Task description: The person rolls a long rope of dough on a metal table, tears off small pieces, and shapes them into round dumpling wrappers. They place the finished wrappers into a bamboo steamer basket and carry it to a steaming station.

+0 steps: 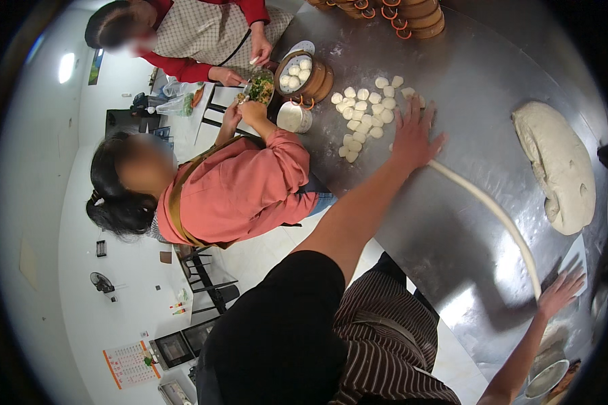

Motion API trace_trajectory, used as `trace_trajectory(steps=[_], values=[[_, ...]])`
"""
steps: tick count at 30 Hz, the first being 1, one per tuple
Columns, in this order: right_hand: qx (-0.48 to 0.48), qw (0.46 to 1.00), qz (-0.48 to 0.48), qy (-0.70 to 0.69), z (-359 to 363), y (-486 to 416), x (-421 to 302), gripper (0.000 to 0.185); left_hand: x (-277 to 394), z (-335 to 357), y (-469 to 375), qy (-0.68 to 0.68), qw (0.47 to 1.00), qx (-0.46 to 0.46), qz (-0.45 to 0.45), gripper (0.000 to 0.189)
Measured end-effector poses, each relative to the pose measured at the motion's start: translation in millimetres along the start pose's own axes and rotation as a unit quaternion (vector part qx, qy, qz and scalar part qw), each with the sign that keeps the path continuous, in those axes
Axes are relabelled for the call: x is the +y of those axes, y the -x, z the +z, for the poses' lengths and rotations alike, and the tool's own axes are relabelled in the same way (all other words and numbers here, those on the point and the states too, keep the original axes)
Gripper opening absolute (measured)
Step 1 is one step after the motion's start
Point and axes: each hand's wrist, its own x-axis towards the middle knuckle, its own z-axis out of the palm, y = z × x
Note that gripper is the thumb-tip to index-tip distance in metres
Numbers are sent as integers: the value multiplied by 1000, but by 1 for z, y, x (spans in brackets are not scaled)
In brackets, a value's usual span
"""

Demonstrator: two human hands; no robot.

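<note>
A long thin rope of dough (491, 202) curves over the steel table. My left hand (415, 134) lies palm down with spread fingers at its upper end, beside small cut dough pieces (365, 116). Flat over the rope's lower end is my right hand (560, 292), fingers apart, its fingertips over a pale flat scraper-like sheet (575, 260). Neither hand is closed around the dough; the palms hide the rope's ends. A large dough mass (557, 167) rests on the right of the table.
Across the table's left corner, two people handle filling from a bowl (261, 88). Near them stand a bamboo steamer (321, 83) with buns and a white tub (294, 117). More steamers (420, 20) are stacked at the top. A metal container (547, 378) is at lower right.
</note>
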Motion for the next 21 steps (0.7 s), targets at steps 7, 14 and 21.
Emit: trace_trajectory(steps=[7,14,21], values=[[-50,979,-146,-133,-49,64,-60,61,30,-10,88,-93,987,-115,-63,73],[-364,917,-26,-164,-112,139,-146,73,239,-14,244,179,894,-353,210,75],[-210,976,-18,54,-52,16,-84,81,258,61,91,-5,972,-127,198,72]])
